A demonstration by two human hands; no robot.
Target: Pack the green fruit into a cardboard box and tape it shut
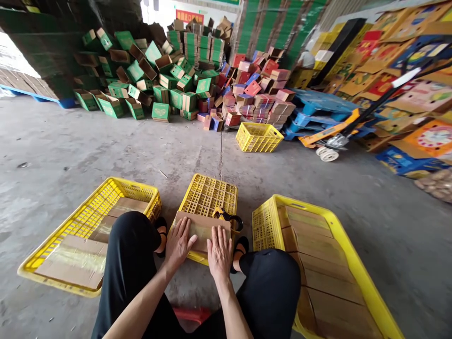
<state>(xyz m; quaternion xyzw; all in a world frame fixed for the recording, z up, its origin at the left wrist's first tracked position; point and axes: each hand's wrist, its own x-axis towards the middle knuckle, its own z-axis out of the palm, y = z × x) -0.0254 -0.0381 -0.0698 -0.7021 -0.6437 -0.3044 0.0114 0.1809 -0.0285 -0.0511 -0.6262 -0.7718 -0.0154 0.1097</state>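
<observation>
My left hand and my right hand both lie flat, fingers stretched out, on a brown cardboard piece with a glossy taped strip. The cardboard rests on an upturned yellow crate between my knees. A tape dispenser with black handles sits on the crate just beyond my right hand. Neither hand grips anything.
A yellow crate at my left holds flat taped cardboard pieces. A yellow crate at my right holds a row of stacked cardboard. Far ahead lie piles of green boxes, red boxes, another yellow crate and a pallet jack.
</observation>
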